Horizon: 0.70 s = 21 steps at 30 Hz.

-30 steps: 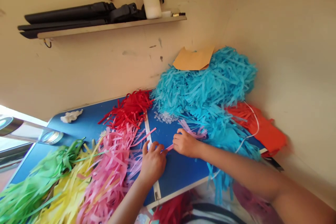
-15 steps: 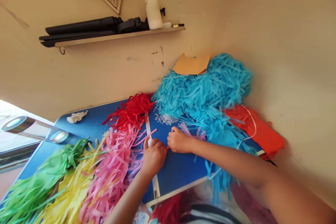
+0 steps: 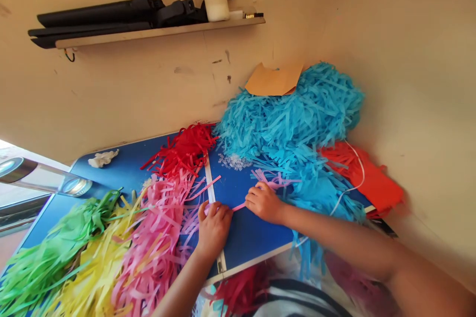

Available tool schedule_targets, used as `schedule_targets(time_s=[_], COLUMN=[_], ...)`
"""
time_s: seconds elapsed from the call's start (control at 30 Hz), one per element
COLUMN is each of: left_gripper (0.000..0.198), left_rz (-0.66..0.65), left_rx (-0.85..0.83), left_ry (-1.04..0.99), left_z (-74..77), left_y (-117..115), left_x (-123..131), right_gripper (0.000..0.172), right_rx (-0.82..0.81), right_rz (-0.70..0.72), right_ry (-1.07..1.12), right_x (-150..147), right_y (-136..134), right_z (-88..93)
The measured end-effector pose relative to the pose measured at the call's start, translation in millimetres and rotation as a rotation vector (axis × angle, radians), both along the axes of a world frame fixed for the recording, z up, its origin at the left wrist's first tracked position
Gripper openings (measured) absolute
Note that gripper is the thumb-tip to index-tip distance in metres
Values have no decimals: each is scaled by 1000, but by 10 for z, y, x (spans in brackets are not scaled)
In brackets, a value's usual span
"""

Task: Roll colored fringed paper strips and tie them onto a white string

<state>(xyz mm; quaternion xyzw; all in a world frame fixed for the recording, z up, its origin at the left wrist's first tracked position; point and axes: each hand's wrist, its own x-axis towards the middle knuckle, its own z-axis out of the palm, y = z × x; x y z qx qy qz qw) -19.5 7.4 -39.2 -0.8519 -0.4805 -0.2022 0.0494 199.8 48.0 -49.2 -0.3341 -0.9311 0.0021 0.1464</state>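
Between my two hands a narrow twisted strip of pink tissue paper (image 3: 239, 206) is stretched just over the blue tabletop. My left hand (image 3: 214, 228) has its fingers closed round the left end of the strip, with lilac fringe (image 3: 191, 222) showing behind it. My right hand (image 3: 265, 203) is closed on the other end, and a lilac paper fringe (image 3: 273, 178) sticks out beyond its fingers. Left of my left hand lies a heap of pink fringe (image 3: 163, 223), with red fringe (image 3: 189, 146) behind it.
Blue fringe (image 3: 290, 114) is piled at the back right under an orange card (image 3: 274, 80). Orange-red paper (image 3: 372, 178), a white cord (image 3: 359, 158), yellow fringe (image 3: 100, 257), green fringe (image 3: 63, 247), small clear pieces (image 3: 235, 161) and a glass bottle (image 3: 48, 178) surround the work. A shelf (image 3: 159, 33) hangs above.
My hands have moved apart, the right one to the right, so more of the pink strip shows between them. The camera view has tilted slightly downward.
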Motion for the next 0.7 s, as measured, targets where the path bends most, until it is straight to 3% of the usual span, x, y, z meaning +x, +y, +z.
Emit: schedule_targets(time_s=[0.17,0.47,0.7], left_gripper=[20,19,14], left_rz=[44,153,236], left_rx=[-87,-200,-223], left_ry=[-72,-175,-103], left_z=[7,-43,65], left_y=[-81,-22,-19], left_x=[-137,-111,36], right_gripper=[13,11,14], right_rx=[-175,-357,-410], right_rz=[-107,-241,-320], right_ry=[145,217,157], right_x=[281,378,303], right_y=[76,112,130], right_z=[-32,9,32])
